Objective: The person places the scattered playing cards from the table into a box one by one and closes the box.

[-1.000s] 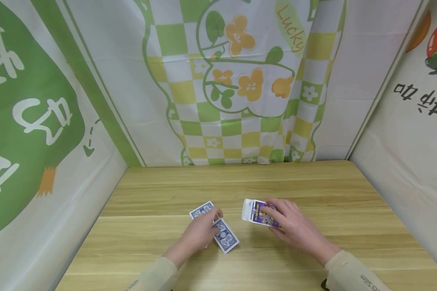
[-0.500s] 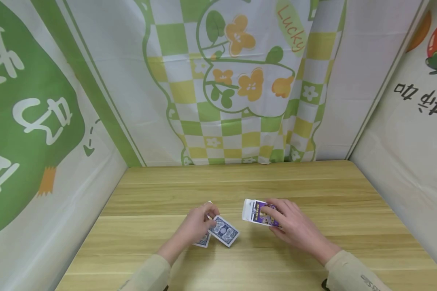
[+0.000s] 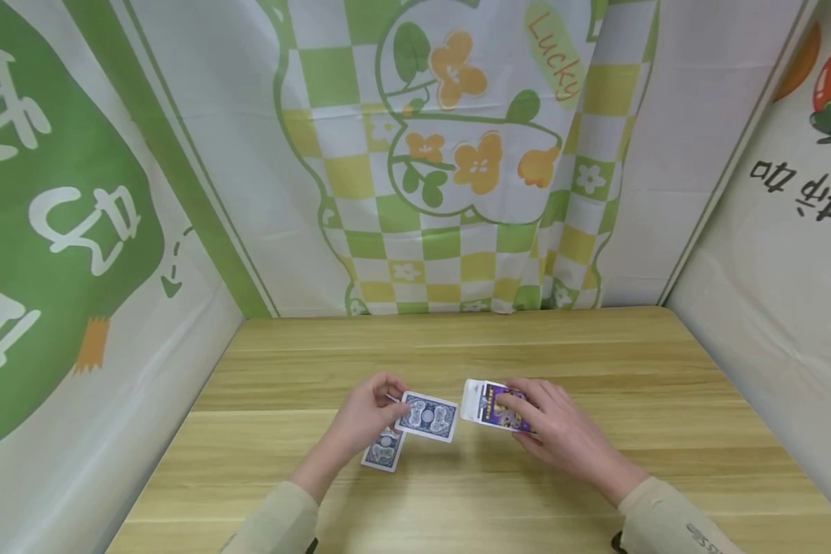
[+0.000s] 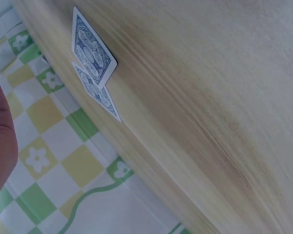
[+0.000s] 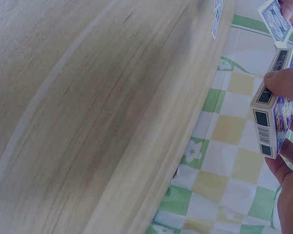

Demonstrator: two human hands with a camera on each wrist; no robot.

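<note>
The left grip (image 3: 365, 412) pinches a blue-backed card (image 3: 428, 416), perhaps several, by one end above the table (image 3: 526, 508); the right grip (image 3: 561, 423) curls round the carton (image 3: 490, 409). Light, slick, bendable, I'd say: hold the edges.

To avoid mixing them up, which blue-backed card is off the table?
The card pinched in the left hand, beside the card box; the others lie on the table.

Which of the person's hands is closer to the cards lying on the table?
Left. The left hand is raised close above the cards; the right hand is farther off to their right, holding a box.
</note>
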